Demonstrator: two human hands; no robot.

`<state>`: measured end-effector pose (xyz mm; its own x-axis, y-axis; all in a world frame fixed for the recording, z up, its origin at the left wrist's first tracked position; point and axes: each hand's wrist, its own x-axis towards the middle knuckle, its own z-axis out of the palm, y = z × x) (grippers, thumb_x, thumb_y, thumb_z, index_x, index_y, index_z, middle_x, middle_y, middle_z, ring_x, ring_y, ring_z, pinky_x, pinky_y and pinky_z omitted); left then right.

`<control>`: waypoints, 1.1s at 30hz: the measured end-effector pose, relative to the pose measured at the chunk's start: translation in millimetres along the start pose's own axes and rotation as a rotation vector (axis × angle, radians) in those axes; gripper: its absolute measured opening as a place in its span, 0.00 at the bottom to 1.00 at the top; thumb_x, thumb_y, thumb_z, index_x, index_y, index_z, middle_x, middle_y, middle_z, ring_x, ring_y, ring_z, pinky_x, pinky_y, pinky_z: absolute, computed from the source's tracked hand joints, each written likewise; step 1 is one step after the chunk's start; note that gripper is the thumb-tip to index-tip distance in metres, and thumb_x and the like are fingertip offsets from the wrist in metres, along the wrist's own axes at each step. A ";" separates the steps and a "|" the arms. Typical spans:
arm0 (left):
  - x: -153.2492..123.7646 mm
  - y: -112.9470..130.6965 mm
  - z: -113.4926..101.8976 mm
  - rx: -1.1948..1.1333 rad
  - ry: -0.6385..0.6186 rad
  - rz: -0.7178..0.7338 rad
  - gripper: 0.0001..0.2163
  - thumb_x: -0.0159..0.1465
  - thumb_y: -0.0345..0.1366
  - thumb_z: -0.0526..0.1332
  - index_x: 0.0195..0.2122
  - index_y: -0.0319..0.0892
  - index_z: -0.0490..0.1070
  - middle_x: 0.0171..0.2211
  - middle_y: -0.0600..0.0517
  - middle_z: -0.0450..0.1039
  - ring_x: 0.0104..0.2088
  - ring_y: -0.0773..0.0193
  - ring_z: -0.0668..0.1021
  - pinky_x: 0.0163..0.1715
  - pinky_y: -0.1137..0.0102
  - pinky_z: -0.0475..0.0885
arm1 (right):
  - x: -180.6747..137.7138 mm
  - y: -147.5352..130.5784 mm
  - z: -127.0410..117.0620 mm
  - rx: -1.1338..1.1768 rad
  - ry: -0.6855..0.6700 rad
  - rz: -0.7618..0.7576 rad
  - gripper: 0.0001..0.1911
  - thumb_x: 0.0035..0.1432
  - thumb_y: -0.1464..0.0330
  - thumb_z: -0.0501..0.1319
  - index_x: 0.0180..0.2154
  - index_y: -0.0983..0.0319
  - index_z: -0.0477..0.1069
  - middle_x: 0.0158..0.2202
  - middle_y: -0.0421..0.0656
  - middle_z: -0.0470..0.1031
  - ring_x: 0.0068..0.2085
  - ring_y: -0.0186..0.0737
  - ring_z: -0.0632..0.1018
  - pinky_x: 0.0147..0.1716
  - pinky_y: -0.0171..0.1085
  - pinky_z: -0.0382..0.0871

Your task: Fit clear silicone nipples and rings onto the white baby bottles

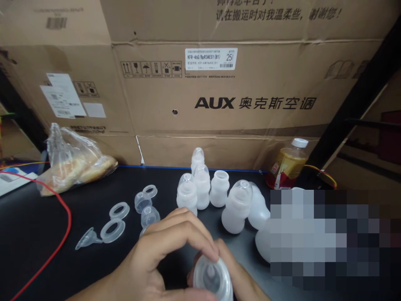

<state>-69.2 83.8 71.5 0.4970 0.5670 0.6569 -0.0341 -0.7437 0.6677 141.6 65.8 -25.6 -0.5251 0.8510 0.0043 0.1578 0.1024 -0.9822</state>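
Note:
My left hand (163,255) curls over the top of a small translucent baby bottle (213,279) at the bottom of the view, fingertips pressing on its clear cap. My right hand (238,271) grips the same bottle from below and behind, mostly hidden. Several finished white bottles (202,186) with clear caps stand in a group on the black table (37,234) just beyond my hands. Loose parts lie to the left: clear rings (119,210), clear domed caps (142,200) and a silicone teat (88,238).
Large AUX cardboard boxes (219,100) wall off the back of the table. A plastic bag of bread (73,165) lies at the left, with a red cable (59,238) looping across the table. A drink bottle (288,165) stands at the right beside a blurred patch.

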 end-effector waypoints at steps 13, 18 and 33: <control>-2.0 -4.0 6.7 0.029 0.030 0.037 0.14 0.72 0.51 0.75 0.54 0.54 0.82 0.38 0.51 0.88 0.37 0.56 0.87 0.42 0.62 0.81 | -1.5 4.9 0.4 -0.014 0.005 -0.040 0.36 0.47 0.52 0.86 0.50 0.53 0.71 0.40 0.38 0.82 0.41 0.50 0.84 0.40 0.43 0.76; -5.0 -7.2 7.4 0.015 -0.019 0.052 0.13 0.73 0.50 0.74 0.54 0.52 0.82 0.38 0.50 0.87 0.38 0.56 0.87 0.41 0.62 0.80 | 1.0 7.1 1.0 -0.014 0.009 -0.044 0.33 0.50 0.52 0.84 0.48 0.54 0.71 0.37 0.37 0.80 0.38 0.46 0.81 0.37 0.41 0.76; -6.3 -9.1 2.6 -0.021 -0.058 0.037 0.16 0.72 0.50 0.75 0.57 0.52 0.79 0.38 0.49 0.84 0.38 0.56 0.84 0.41 0.64 0.80 | -12.8 24.8 -12.9 0.097 0.142 -0.536 0.17 0.79 0.50 0.66 0.60 0.50 0.78 0.57 0.48 0.80 0.55 0.50 0.86 0.53 0.44 0.83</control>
<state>-69.8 86.1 60.3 0.5446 0.5170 0.6605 -0.0712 -0.7561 0.6505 163.0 64.1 -47.6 -0.3915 0.7545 0.5267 -0.1811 0.4980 -0.8480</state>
